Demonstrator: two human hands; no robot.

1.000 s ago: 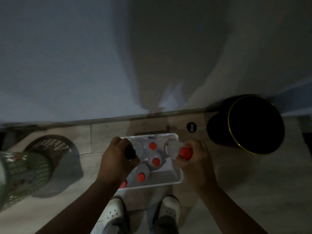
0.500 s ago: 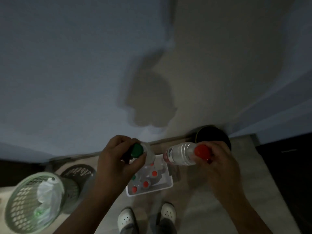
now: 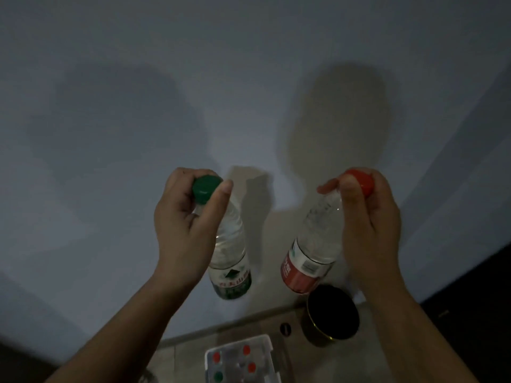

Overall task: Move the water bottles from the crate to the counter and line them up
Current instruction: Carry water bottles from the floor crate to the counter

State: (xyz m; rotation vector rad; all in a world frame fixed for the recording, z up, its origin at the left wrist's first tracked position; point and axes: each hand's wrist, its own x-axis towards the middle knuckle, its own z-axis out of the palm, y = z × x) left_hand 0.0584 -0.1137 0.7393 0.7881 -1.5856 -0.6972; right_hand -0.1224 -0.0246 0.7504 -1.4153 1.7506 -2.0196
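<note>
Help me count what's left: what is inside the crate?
The crate holds three red-capped bottles and one green-capped bottle, seen from above. Its near part lies outside the frame.

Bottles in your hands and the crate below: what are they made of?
Green-capped bottle: clear plastic, probably; ribbed see-through wall, glossy printed label. Red-capped bottle: same clear plastic look, red-and-white label. Crate: seemingly translucent whitish plastic, pale smooth rim; light too dim for certainty.
</note>
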